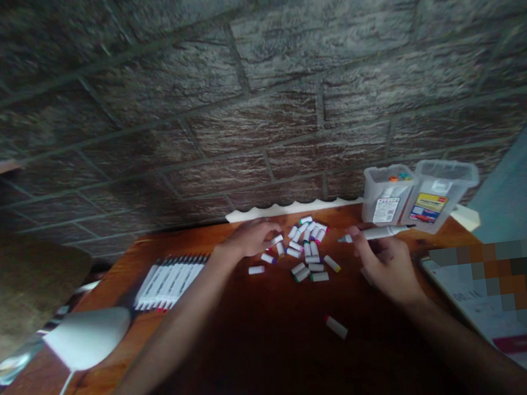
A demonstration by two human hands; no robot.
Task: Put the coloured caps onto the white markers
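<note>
The right hand (385, 266) pinches a white marker (375, 233) by its barrel, tip clear, while the left hand (251, 238) curls loosely beside the loose marker caps (310, 249) (spread flat, all within reach).

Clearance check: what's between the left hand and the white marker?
Head view: short white plastic marker caps with coloured ends lie scattered on the brown wooden table between the left hand and the white plastic marker in the right hand.

The marker caps (319, 277) were white with coloured ends. The bench (90, 388) was reddish-brown wood, and the wall (254, 116) grey brick.
</note>
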